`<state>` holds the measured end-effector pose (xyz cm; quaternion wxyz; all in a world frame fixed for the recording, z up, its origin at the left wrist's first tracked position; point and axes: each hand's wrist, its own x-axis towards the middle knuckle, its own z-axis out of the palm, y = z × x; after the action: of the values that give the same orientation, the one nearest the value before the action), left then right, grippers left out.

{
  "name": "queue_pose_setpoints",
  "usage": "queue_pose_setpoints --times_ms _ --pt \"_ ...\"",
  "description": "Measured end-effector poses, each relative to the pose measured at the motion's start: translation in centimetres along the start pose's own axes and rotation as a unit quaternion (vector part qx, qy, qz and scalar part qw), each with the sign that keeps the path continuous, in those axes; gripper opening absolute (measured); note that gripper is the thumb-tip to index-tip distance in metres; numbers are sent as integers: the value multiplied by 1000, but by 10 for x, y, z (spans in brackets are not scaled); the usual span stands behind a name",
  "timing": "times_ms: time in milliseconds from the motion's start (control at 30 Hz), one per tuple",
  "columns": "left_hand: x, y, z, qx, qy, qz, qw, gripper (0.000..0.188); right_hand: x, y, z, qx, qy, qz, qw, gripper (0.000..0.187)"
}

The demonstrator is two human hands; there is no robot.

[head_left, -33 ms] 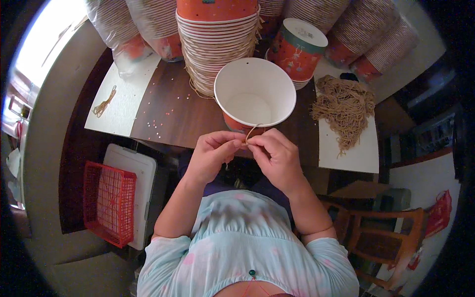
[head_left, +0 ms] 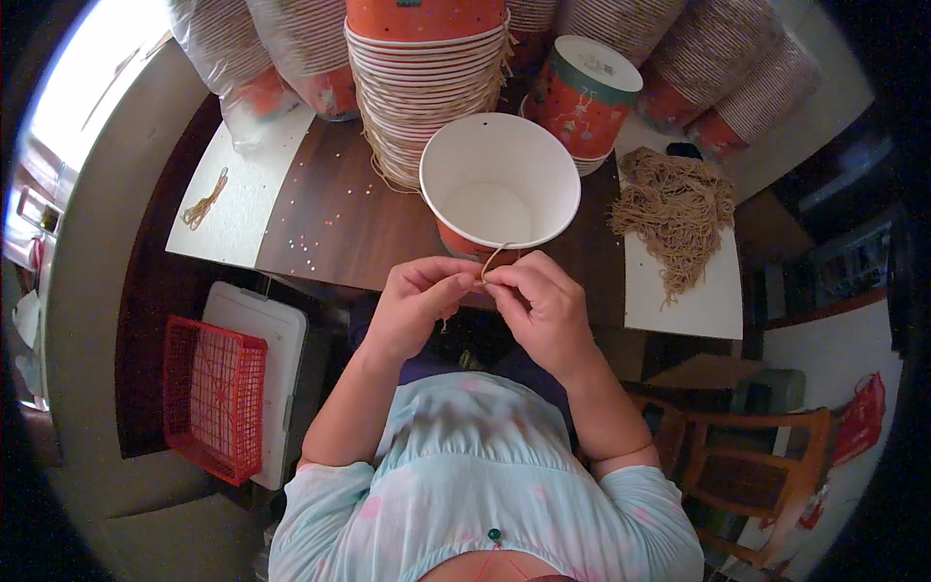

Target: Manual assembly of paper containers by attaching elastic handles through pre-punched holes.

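Observation:
A paper bucket [head_left: 456, 165], white inside and orange outside, stands upright at the table's front edge with its mouth tilted toward me. From a hole in its near rim, a thin tan cord [head_left: 495, 256] runs down to my fingers. My left hand [head_left: 419, 303] pinches the cord between thumb and forefinger just below the rim. Close beside it, my right hand [head_left: 545, 308] is closed on the same cord, the two sets of fingertips nearly touching. A short pale end hangs under the left fingers. Whether the cord is knotted is hidden by the fingertips.
Behind the bucket rises a tall nested stack of corded buckets [head_left: 427, 87]; an upturned bucket [head_left: 582, 107] stands right of it. A tan cord pile [head_left: 679, 213] lies right, a small cord bundle [head_left: 204, 202] left. Bagged stacks [head_left: 718, 68] line the back. A red basket [head_left: 215, 398] is lower left.

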<state>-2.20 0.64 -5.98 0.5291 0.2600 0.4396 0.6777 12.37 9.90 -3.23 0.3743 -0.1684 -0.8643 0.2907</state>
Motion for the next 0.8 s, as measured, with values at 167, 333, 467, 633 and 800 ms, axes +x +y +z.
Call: queue_pose_setpoints --times_ms 167,333,467,633,800 --pt "0 4 7 29 -16 -44 998 18 0 0 0 17 2 5 1000 17" --pt "3 1 4 21 -33 -41 998 18 1 -6 -3 94 -16 42 995 19" --pt "4 1 1 56 -15 -49 997 14 1 -3 -4 60 -15 19 998 20" --pt "8 6 4 -32 -36 -61 997 13 2 -1 -2 14 -6 -9 1000 19" --pt "7 8 5 22 -31 -82 996 16 4 0 -3 -56 -18 -47 997 21"
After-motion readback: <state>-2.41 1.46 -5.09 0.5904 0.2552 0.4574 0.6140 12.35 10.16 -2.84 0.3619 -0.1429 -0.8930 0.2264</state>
